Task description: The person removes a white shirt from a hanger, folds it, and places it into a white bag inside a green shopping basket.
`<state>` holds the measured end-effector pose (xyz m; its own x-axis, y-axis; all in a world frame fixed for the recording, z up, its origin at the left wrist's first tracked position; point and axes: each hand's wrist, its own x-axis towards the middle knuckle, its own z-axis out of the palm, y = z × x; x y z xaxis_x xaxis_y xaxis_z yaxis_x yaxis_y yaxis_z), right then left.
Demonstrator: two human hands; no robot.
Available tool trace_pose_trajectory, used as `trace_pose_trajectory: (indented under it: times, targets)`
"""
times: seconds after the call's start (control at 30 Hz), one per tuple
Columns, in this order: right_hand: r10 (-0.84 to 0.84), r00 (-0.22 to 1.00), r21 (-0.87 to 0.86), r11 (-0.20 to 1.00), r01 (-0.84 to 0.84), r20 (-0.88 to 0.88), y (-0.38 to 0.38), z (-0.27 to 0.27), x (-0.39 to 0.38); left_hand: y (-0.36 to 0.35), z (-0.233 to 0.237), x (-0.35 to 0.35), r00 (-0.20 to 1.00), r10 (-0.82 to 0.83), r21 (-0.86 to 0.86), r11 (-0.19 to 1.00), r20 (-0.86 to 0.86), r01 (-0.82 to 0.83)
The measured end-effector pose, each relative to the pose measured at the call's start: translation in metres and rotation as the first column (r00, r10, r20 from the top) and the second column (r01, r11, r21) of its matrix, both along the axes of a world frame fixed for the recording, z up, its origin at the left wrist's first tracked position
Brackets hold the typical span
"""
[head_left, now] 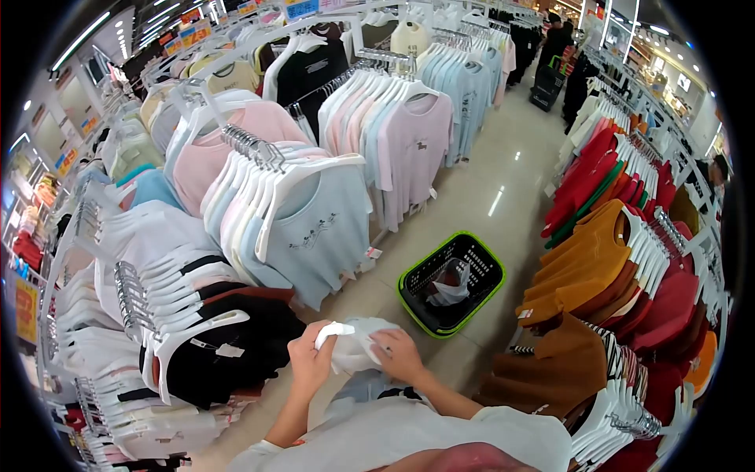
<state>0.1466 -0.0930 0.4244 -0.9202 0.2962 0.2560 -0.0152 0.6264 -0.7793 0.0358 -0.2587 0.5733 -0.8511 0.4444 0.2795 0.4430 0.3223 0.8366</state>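
In front of my body I hold a bunched white garment [358, 340]. My left hand [311, 352] is closed on a narrow, stiff-looking white part at its left end. Fingers bent, my right hand [399, 355] grips the cloth from the right side. Just left of my hands hangs a black top [259, 334] on a white hanger [195, 329]. Ahead on the floor stands a black shopping basket [406, 293] with a green rim, and a clear plastic bag [451, 289] with something dark lies inside it.
Racks of pale tops, including a light blue shirt [318, 228] and a lilac shirt [417, 149], line the left side. Mustard sweaters [578, 263] and red sweaters [580, 181] hang along the right. Down the aisle, a person [555, 43] stands by a dark basket [546, 88].
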Motion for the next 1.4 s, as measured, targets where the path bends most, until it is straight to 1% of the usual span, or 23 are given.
trace_pose_trajectory:
  times: [0.1,0.13,0.23,0.27,0.37,0.4,0.5,0.53,0.63,0.7,0.73,0.77,0.83,0.87,0.9,0.97,1.0,1.1,1.13,1.23,1.3,1.33,1.4]
  targets:
    - [-0.094,0.994,-0.057,0.994,0.091,-0.049,0.014,-0.006,0.007,-0.016,0.008,-0.009,1.000,0.010,0.007,1.000,-0.014,-0.010]
    - [-0.007,1.000,-0.069,0.998,0.008,0.022,0.023,-0.007,0.009,-0.020,0.007,-0.012,1.000,0.012,0.008,1.000,-0.023,-0.012]
    - [0.104,0.958,-0.337,0.941,-0.008,0.269,0.016,0.050,0.006,-0.023,0.002,-0.018,1.000,-0.002,0.016,1.000,-0.006,0.002]
    - [0.157,0.934,-0.374,0.927,-0.027,0.321,0.011,0.060,0.002,-0.024,0.000,-0.021,1.000,-0.009,0.019,1.000,0.005,0.009]
    - [0.203,0.928,-0.276,0.954,-0.116,0.312,-0.010,0.030,-0.020,-0.021,-0.004,-0.023,0.994,-0.106,0.001,0.994,0.026,0.106]
    - [0.159,0.972,-0.198,0.972,-0.124,0.175,-0.016,0.017,-0.030,-0.018,0.004,-0.023,0.990,-0.142,0.014,0.990,0.019,0.141]
    - [0.171,0.923,-0.364,0.931,-0.037,0.345,-0.017,-0.026,-0.060,-0.025,-0.003,-0.035,0.986,-0.164,-0.003,0.987,-0.038,0.164]
    - [0.141,0.941,-0.441,0.897,0.011,0.309,-0.018,-0.005,-0.066,-0.030,0.000,-0.041,0.987,-0.155,0.008,0.988,-0.034,0.155]
    - [0.130,0.934,-0.501,0.864,0.058,0.332,0.006,-0.011,-0.082,-0.048,0.007,-0.060,0.992,-0.122,0.022,0.992,-0.011,0.122]
    - [0.097,0.941,-0.466,0.882,0.069,0.323,0.031,-0.024,-0.092,-0.063,0.009,-0.075,0.995,-0.099,0.001,0.995,0.011,0.099]
    - [0.091,0.930,-0.438,0.895,0.080,0.356,0.040,-0.012,-0.096,-0.070,0.004,-0.082,0.995,-0.095,0.012,0.995,0.021,0.094]
    - [0.137,0.918,-0.355,0.935,0.005,0.371,0.049,0.001,-0.099,-0.076,0.001,-0.090,0.994,-0.109,0.009,0.994,0.029,0.109]
    - [0.246,0.883,-0.312,0.942,-0.121,0.401,0.066,-0.012,-0.108,-0.085,-0.009,-0.101,0.991,-0.126,0.019,0.992,0.042,0.125]
    - [0.291,0.858,-0.358,0.924,-0.137,0.424,0.072,-0.031,-0.113,-0.086,-0.018,-0.104,0.992,-0.124,0.081,0.989,0.017,0.122]
    - [0.326,0.795,-0.320,0.931,-0.176,0.511,0.067,-0.013,-0.118,-0.088,-0.023,-0.108,0.991,-0.134,0.049,0.990,-0.013,0.135]
    - [0.453,0.703,-0.534,0.837,-0.122,0.548,0.063,-0.017,-0.125,-0.093,-0.030,-0.117,0.983,-0.167,-0.029,0.986,-0.072,0.165]
    - [0.510,0.693,-0.649,0.756,-0.078,0.510,0.065,-0.042,-0.124,-0.097,-0.041,-0.124,0.975,-0.191,-0.100,0.978,-0.111,0.181]
    - [0.493,0.721,-0.781,0.615,0.108,0.487,0.055,-0.053,-0.118,-0.112,-0.049,-0.135,0.974,-0.195,-0.217,0.962,-0.117,0.167]
    - [0.508,0.724,-0.780,0.622,0.066,0.466,0.056,-0.059,-0.114,-0.119,-0.055,-0.136,0.979,-0.186,-0.212,0.963,-0.086,0.165]
    - [0.536,0.614,-0.563,0.808,-0.174,0.580,0.062,-0.052,-0.103,-0.140,-0.063,-0.135,0.986,-0.167,-0.240,0.958,-0.015,0.158]
    - [0.479,0.603,-0.310,0.877,-0.368,0.638,0.062,-0.037,-0.094,-0.154,-0.059,-0.127,0.986,-0.166,-0.311,0.937,0.013,0.162]
    - [0.445,0.606,-0.172,0.874,-0.454,0.659,0.061,-0.030,-0.090,-0.162,-0.062,-0.123,0.982,-0.185,-0.328,0.926,0.036,0.186]
    - [0.378,0.630,-0.078,0.890,-0.450,0.678,0.059,-0.017,-0.080,-0.176,-0.073,-0.114,0.973,-0.222,-0.379,0.896,0.065,0.230]
